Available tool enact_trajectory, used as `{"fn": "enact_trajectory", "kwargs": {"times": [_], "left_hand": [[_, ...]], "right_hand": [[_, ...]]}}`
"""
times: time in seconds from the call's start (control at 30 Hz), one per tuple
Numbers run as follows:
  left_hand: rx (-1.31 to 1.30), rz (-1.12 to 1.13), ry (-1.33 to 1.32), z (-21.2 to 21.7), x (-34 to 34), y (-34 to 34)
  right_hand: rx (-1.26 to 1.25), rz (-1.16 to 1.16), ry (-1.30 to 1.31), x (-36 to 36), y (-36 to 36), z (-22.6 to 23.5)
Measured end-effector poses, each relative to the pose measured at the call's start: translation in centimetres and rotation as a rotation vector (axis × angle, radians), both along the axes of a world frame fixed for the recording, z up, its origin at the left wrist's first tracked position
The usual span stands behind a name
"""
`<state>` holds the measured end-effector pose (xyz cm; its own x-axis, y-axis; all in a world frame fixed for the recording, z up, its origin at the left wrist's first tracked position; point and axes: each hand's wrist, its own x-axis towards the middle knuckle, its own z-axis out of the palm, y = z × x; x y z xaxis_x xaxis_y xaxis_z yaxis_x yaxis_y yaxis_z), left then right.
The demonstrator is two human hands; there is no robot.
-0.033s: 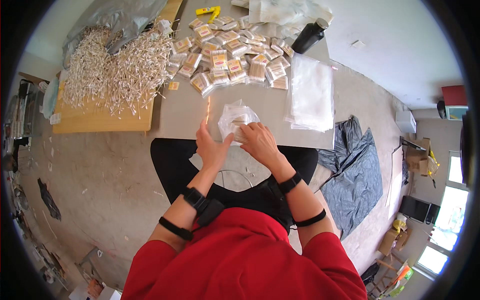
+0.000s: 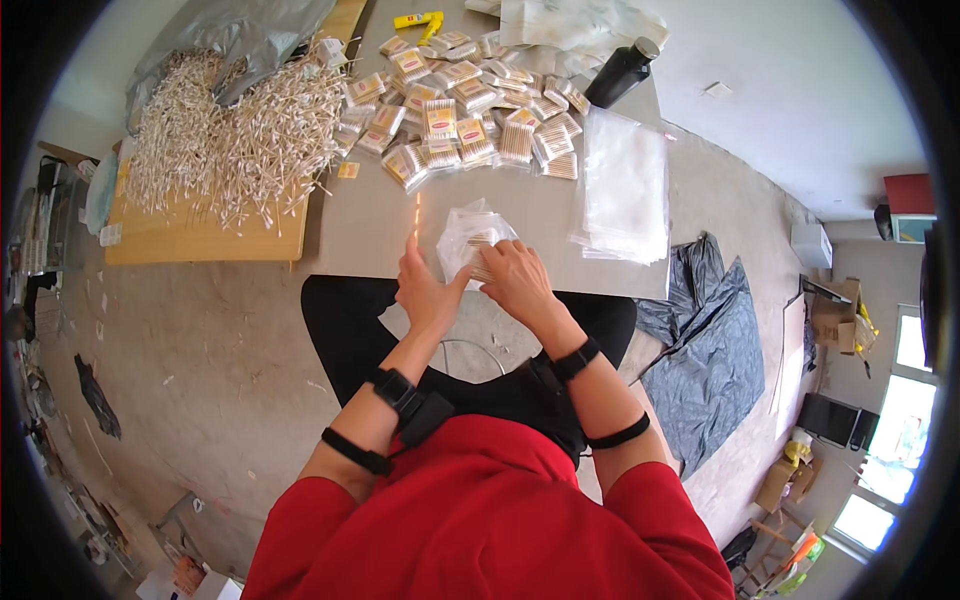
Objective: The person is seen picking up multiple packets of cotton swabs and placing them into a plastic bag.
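A bundle of cotton swabs (image 2: pixel 481 262) lies in a clear plastic bag (image 2: pixel 462 232) at the table's near edge. My right hand (image 2: pixel 520 281) has its fingers curled over the bundle. To the left of the bag is my left hand (image 2: pixel 428 292), its fingers stretched out and its thumb reaching to the bundle's left side. Whether that thumb presses on the swabs is hard to tell. Beyond the bag is a heap of packed cotton swabs (image 2: pixel 440 118) in small clear packets with yellow labels. A thin bright orange streak (image 2: pixel 418 212) shows beyond my left fingertips.
Loose cotton swabs (image 2: pixel 190 150) are piled on a wooden board (image 2: pixel 280 240) at the left. Flat clear bags (image 2: pixel 622 190) are stacked at the right, with a black bottle (image 2: pixel 620 75) behind them. A yellow object (image 2: pixel 415 20) lies at the back. Dark plastic sheeting (image 2: pixel 705 360) covers some floor.
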<state>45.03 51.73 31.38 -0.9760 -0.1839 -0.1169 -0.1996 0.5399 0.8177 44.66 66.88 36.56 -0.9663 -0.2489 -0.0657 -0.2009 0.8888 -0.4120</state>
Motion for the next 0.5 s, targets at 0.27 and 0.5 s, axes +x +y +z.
{"fn": "enact_trajectory", "kwargs": {"times": [0.27, 0.5], "left_hand": [[0.065, -0.018, -0.080, -1.0, -2.2, 0.9], [0.051, -0.097, -0.035, -1.6, -2.1, 0.3]], "right_hand": [[0.254, 0.067, 0.035, -4.0, -0.7, -4.9], [0.473, 0.042, -0.049, -2.5, -1.9, -6.5]]}}
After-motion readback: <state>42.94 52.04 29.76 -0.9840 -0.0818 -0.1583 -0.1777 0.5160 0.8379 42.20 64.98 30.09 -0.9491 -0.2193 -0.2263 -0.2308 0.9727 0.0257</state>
